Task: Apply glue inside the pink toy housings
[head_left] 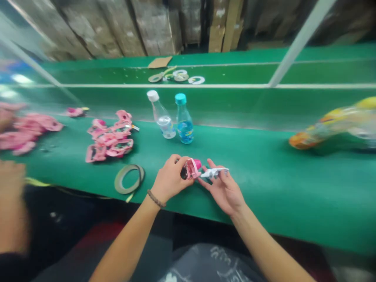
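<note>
My left hand [172, 177], with a brown bracelet at its wrist, is closed round a small pink plastic part [192, 168] that has a darker pink piece on its far side. Just to the right, my right hand [223, 192] has a white and grey piece [214, 172] pinched between thumb and fingers. The tip of that piece points left and lies close to the pink part; whether the two touch is unclear. Both hands are over the near edge of the green table [264, 184].
A tape roll [128, 179] lies left of my hands, below a pile of pink parts [110, 139]. Two bottles [164, 123] [185, 127] stand ahead. At the right is a yellow-orange wrapped object [329, 123]. Another person's hand [11, 180] and more pink parts [32, 129] are far left.
</note>
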`<state>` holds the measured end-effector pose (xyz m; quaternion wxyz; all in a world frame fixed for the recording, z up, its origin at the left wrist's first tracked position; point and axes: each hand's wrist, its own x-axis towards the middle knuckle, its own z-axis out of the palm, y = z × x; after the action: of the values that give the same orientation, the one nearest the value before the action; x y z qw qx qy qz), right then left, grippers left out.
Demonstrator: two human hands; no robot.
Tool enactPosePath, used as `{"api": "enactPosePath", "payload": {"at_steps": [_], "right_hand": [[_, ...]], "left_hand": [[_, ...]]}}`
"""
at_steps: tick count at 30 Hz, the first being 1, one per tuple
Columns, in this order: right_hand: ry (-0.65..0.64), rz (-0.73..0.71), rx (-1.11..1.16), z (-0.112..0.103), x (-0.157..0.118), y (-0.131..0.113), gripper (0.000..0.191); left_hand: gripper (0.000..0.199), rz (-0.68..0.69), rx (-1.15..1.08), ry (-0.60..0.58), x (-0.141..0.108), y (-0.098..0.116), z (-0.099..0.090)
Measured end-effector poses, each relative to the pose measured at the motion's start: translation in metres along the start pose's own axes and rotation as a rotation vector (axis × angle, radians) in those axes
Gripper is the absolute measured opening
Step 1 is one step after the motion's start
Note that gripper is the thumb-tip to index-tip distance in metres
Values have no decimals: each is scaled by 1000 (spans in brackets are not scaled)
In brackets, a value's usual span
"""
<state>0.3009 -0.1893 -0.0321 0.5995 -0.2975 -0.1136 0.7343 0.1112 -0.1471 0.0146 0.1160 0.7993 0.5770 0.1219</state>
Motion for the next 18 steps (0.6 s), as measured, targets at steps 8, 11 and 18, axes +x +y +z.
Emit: {"api": "enactPosePath", "payload": {"at_steps": [8, 11, 18], "right_hand": [[59, -119, -11, -45, -22, -43, 8], [62, -131, -34, -53, -21, -58, 8], [-15, -66, -137, -54, -12, -96, 13]], "left_hand": [[58, -5, 116, -8, 10, 83, 60], [81, 17, 128, -9, 4, 95, 67], [109, 88, -106, -52, -4, 77, 68]]}}
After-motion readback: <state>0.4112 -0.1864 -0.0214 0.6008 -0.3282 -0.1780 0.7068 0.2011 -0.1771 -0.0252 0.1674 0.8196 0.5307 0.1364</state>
